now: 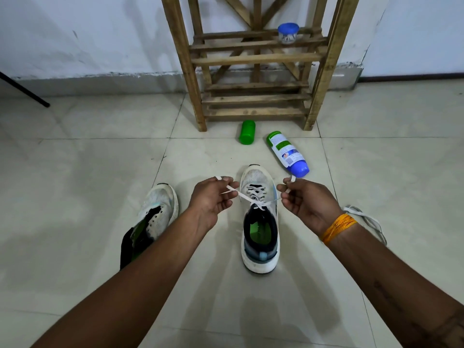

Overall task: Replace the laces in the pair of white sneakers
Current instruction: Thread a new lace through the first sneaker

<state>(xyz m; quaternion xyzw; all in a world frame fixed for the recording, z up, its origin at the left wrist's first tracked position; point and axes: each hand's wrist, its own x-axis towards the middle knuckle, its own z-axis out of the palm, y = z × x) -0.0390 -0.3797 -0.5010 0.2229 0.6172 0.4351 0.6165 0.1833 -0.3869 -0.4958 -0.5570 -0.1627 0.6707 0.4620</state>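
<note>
A white sneaker (259, 222) stands upright on the tiled floor, toe pointing away, with a white lace (256, 197) crisscrossed through its eyelets. My left hand (213, 199) pinches one lace end, pulled out to the left. My right hand (305, 199) pinches the other end, pulled out to the right; both ends meet at a crossing above the tongue. The second white sneaker (155, 212) lies tilted on its side to the left, with bare eyelets, partly hidden by my left forearm. A loose white lace (366, 219) lies on the floor behind my right wrist.
A wooden rack (256, 71) stands against the wall ahead, with a blue-lidded jar (288, 33) on a shelf. A green bottle (247, 132) and a blue-and-white bottle (287, 153) lie on the floor just beyond the sneaker. A black rod (25, 90) slants at the far left.
</note>
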